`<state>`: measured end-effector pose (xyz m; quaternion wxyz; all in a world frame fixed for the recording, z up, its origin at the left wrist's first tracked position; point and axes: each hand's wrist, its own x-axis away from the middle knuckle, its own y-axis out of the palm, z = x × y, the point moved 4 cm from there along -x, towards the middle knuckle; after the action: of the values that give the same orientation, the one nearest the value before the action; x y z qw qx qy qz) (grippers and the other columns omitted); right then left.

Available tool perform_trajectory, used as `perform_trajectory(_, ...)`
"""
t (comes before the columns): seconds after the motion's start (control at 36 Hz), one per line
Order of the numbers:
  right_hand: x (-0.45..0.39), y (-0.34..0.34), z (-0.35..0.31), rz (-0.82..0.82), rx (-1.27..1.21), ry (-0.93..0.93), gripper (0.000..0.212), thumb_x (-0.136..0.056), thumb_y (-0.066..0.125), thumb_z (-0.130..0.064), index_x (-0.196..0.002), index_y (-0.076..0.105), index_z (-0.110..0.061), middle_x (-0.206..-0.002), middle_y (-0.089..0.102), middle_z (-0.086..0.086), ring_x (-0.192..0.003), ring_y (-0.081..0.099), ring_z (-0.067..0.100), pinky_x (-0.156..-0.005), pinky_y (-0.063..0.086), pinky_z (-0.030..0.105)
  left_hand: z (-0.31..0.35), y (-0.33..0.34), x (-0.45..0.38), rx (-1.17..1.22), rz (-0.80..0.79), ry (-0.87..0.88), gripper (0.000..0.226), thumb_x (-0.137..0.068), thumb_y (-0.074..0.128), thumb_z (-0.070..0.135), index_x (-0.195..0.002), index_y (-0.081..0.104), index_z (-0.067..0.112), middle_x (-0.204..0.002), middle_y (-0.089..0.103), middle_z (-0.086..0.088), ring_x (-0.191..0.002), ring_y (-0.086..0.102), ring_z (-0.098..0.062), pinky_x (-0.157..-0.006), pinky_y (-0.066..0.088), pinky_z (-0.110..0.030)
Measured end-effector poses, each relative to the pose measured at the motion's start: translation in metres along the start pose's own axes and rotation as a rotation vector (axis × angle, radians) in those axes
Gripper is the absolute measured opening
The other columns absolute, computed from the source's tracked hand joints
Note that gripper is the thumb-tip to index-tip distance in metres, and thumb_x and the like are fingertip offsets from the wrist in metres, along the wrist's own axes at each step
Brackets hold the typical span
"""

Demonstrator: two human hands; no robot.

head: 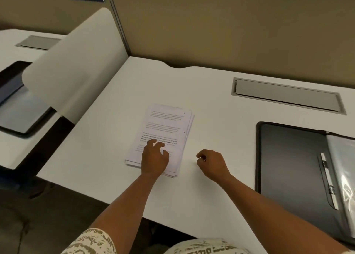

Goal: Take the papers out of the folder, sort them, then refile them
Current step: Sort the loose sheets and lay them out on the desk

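A stack of printed papers [165, 127] lies on the white desk [119, 104], slightly fanned at its right edge. My left hand [154, 158] rests on the lower part of the stack, fingers spread and bent, fingertips touching the top sheet. My right hand [211, 162] hovers over the bare desk just right of the stack, fingers loosely curled and holding nothing. The black folder [292, 161] lies open at the right, with clear plastic sleeves [343, 167] and a metal clip along its spine.
A grey cable hatch [286, 95] is set in the desk behind the folder. A curved white divider [76, 61] separates the neighbouring desk at left, where a dark folder [17, 100] lies. A tan partition wall [230, 32] runs along the back.
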<state>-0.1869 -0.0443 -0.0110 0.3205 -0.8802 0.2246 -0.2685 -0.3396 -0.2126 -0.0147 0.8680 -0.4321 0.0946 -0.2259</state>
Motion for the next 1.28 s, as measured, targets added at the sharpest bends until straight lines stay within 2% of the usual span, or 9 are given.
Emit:
perform_trajectory(0.19, -0.011, 0.030, -0.029, 0.060, -0.346, 0.248, 0.012, -0.089, 0.061, -0.011, -0.094, 0.072, -0.011, -0.083, 0.072, 0.001, -0.077, 0.068, 0.018, -0.077, 0.057, 0.036, -0.043, -0.031, -0.037, -0.015, 0.005, 0.029, 0.031, -0.088, 0.068, 0.016, -0.118, 0.069, 0.009, -0.138, 0.056, -0.014, -0.130, 0.047, -0.031, -0.109, 0.037, -0.040)
perform_trajectory(0.31, -0.013, 0.042, -0.036, 0.130, -0.428, 0.339, 0.008, -0.086, 0.064, -0.012, -0.090, 0.071, -0.013, -0.084, 0.073, 0.003, -0.070, 0.067, 0.015, -0.075, 0.058, 0.036, -0.067, -0.047, -0.062, -0.068, -0.069, -0.031, 0.040, -0.091, 0.064, 0.023, -0.130, 0.062, 0.010, -0.147, 0.048, -0.015, -0.137, 0.038, -0.033, -0.113, 0.034, -0.043)
perform_trajectory(0.56, -0.025, 0.070, -0.038, 0.097, -0.390, 0.437, 0.053, -0.073, 0.068, -0.040, -0.121, 0.065, -0.018, -0.115, 0.070, 0.004, -0.104, 0.068, 0.025, -0.097, 0.054, 0.046, -0.087, -0.055, -0.083, -0.072, -0.249, -0.170, 0.056, -0.095, 0.059, 0.030, -0.145, 0.045, 0.009, -0.141, 0.048, -0.019, -0.132, 0.041, -0.037, -0.108, 0.036, -0.042)
perform_trajectory(0.69, -0.034, 0.075, -0.037, 0.092, -0.352, 0.420, 0.051, -0.076, 0.070, -0.043, -0.119, 0.063, -0.018, -0.112, 0.070, 0.004, -0.102, 0.068, 0.026, -0.094, 0.055, 0.048, -0.090, -0.050, -0.085, -0.067, -0.260, -0.199, 0.061, -0.094, 0.059, 0.030, -0.148, 0.041, 0.008, -0.140, 0.047, -0.019, -0.132, 0.042, -0.037, -0.109, 0.037, -0.043)
perform_trajectory(0.81, -0.038, 0.075, -0.029, 0.093, -0.298, 0.411, 0.038, -0.081, 0.072, -0.043, -0.112, 0.064, -0.021, -0.097, 0.072, 0.001, -0.089, 0.070, 0.024, -0.087, 0.057, 0.045, -0.087, -0.045, -0.086, -0.127, -0.296, -0.195, 0.054, -0.094, 0.059, 0.032, -0.140, 0.047, 0.006, -0.133, 0.049, -0.021, -0.127, 0.044, -0.038, -0.104, 0.040, -0.043)
perform_trajectory(0.94, -0.036, 0.061, -0.029, 0.104, -0.239, 0.384, 0.027, -0.087, 0.071, -0.037, -0.107, 0.065, -0.019, -0.100, 0.067, -0.004, -0.095, 0.065, 0.019, -0.085, 0.051, 0.032, -0.083, -0.038, -0.089, -0.139, -0.315, -0.196, 0.029, -0.091, 0.059, 0.031, -0.103, 0.056, 0.005, -0.111, 0.053, -0.016, -0.104, 0.055, -0.036, -0.088, 0.047, -0.039)
perform_trajectory(1.03, -0.035, 0.052, -0.022, 0.110, -0.235, 0.397, 0.019, -0.088, 0.070, -0.033, -0.095, 0.064, -0.017, -0.093, 0.068, -0.004, -0.088, 0.066, 0.020, -0.079, 0.053, 0.033, -0.080, -0.032, -0.088, -0.107, -0.342, -0.166, 0.017, -0.089, 0.059, 0.027, -0.084, 0.053, 0.013, -0.095, 0.055, -0.012, -0.095, 0.060, -0.035, -0.078, 0.046, -0.037)
perform_trajectory(1.14, -0.031, 0.040, -0.005, 0.124, -0.204, 0.418, 0.018, -0.087, 0.070, -0.028, -0.078, 0.059, -0.017, -0.079, 0.066, -0.001, -0.077, 0.065, 0.023, -0.073, 0.052, 0.035, -0.072, -0.026, -0.081, -0.047, -0.361, -0.159, 0.034, -0.090, 0.062, 0.023, -0.119, 0.065, 0.006, -0.110, 0.065, -0.012, -0.105, 0.061, -0.031, -0.089, 0.047, -0.034)
perform_trajectory(1.28, -0.017, 0.025, 0.022, 0.149, -0.229, 0.485, 0.020, -0.083, 0.071, -0.019, -0.070, 0.059, -0.010, -0.066, 0.062, 0.002, -0.062, 0.057, 0.022, -0.064, 0.047, 0.032, -0.061, -0.015, -0.071, -0.045, -0.404, -0.077, 0.024, -0.086, 0.061, 0.022, -0.106, 0.066, 0.008, -0.082, 0.059, 0.002, -0.092, 0.063, -0.028, -0.076, 0.044, -0.030)
